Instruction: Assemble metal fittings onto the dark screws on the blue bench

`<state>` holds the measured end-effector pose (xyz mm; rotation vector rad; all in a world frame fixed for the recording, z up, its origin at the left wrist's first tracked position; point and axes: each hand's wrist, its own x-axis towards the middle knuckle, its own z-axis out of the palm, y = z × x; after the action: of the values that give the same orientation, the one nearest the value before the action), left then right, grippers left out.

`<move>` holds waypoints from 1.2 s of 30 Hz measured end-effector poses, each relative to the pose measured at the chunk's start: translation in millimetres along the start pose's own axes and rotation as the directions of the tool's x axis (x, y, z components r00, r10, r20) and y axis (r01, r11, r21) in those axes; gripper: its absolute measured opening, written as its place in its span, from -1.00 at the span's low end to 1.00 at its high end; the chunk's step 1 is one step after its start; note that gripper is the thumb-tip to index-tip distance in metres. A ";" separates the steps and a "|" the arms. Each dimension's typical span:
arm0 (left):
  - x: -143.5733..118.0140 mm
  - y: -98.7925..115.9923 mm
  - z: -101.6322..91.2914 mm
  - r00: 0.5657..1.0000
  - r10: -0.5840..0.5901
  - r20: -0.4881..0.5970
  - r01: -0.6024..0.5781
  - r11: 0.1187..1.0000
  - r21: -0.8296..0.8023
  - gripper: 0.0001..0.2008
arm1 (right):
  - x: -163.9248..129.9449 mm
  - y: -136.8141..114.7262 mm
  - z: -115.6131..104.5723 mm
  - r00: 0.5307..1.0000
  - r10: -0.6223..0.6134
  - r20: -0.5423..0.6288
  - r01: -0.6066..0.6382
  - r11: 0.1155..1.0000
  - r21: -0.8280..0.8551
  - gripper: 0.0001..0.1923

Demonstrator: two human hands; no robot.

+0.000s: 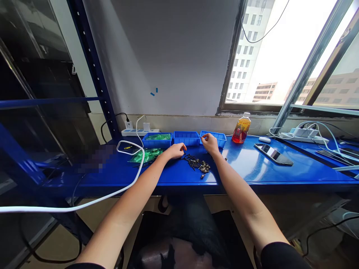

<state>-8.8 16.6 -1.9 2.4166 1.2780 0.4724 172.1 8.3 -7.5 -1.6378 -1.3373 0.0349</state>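
Head | bottle label (240,130): unreadable | left fingers (181,147) curled, grip unclear | right fingers (206,137) pinched by blue bin (221,142), item unclear

You hold both bare arms (141,188) out in front. Your bare left hand (176,151) has bent fingers; your bare right hand (210,144) makes a pinch.

On the right of the blue table (241,168), a bottle (241,129) of red drink stands upright near the wall (174,56). To its right lie a small white object (264,139) and, nearer, a dark phone (273,154). Farther right, a power strip (304,135) holds plugs below the window (266,56). A white power strip (129,133) lies far left; a thick white cable (42,209) crosses the near left. Two blue strips (152,94) mark the wall.
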 end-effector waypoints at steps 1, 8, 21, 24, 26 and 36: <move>-0.2 0.0 0.0 1.000 0.000 -0.001 0.000 1.000 0.001 -0.64 | 0.2 0.2 0.1 1.000 0.001 -0.002 -0.001 1.000 -0.003 -0.96; -0.2 -0.6 -0.2 1.000 0.000 0.008 0.000 1.000 0.030 -0.65 | 1.4 1.4 0.6 1.000 -0.020 -0.009 0.020 0.999 -0.033 -0.91; 4.2 -4.2 2.6 1.000 0.015 -0.004 -0.014 0.998 0.069 -0.66 | 3.9 2.5 1.4 0.993 -0.076 0.095 0.093 0.977 -0.191 -0.72; 5.0 -4.4 2.9 1.000 -0.004 0.009 0.003 0.996 0.092 -0.64 | -2.8 -1.0 0.4 0.968 -0.081 0.238 0.147 0.951 -0.274 -0.61; 5.1 -4.1 2.9 1.000 -0.003 0.014 0.002 0.994 0.105 -0.64 | -6.9 -5.0 0.7 0.949 -0.077 0.306 0.182 0.926 -0.332 -0.56; 6.4 -4.5 1.9 0.999 0.040 0.022 -0.043 0.989 0.143 -0.62 | -7.3 -14.9 -1.7 0.932 -0.063 0.358 0.166 0.950 -0.266 -0.70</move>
<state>-7.7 24.0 -4.9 2.5641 1.2968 0.3794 159.4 0.3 -0.3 -1.8556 -1.7759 0.0590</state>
